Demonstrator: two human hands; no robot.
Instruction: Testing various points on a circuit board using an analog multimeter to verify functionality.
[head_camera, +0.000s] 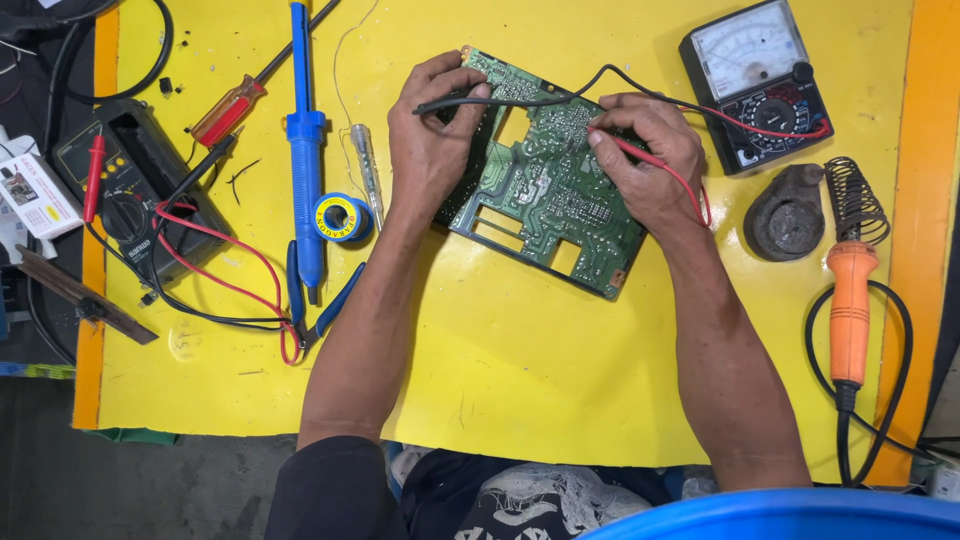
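**Probes on the board**

Mid-table, both hands work the green board (545, 195). The left hand (430, 140) pinches the black probe (455, 102); the right hand (645, 150) grips the red probe (625, 148). Both tips touch the board. Testing looks underway; the iron (850, 310) lies unused. The meter (757, 82) sits at the far right corner.

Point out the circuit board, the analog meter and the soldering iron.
circuit board (545, 190): head view, bare green middle between the hands.
analog meter (745, 45): head view, white dial face.
soldering iron (850, 310): head view, orange handle.
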